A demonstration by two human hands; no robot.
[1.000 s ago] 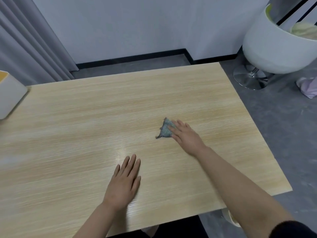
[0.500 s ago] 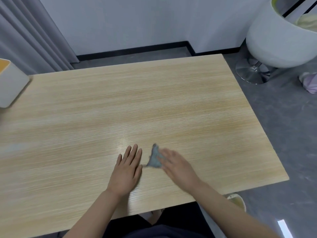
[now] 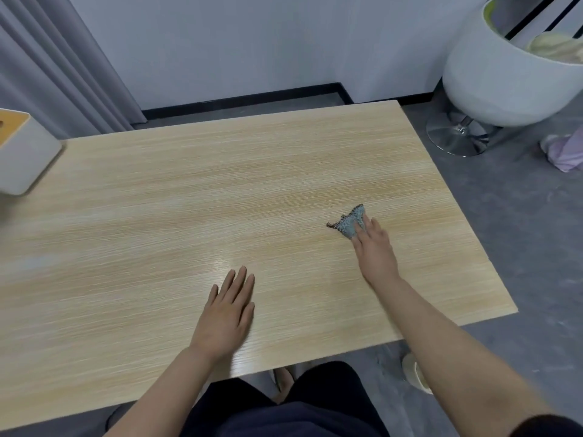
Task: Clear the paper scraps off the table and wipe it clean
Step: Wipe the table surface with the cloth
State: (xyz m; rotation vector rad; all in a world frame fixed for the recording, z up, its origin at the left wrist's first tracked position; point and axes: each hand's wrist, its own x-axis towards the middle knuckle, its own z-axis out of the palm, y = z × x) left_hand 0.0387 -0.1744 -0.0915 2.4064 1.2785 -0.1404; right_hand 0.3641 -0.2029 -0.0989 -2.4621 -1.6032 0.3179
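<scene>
The table (image 3: 189, 190) shows no scraps, so we judge we're in the wiping step. Our right hand's (image 3: 375, 250) straight fingers press the cloth (image 3: 348, 223) near the right edge; our left hand (image 3: 225, 313) lies flat, fingers together. Next, sweep across unwiped wood.

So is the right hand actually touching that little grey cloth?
Touching. The head view shows the right hand with straight fingers lying on top of the cloth, pressing it flat against the table.
</scene>
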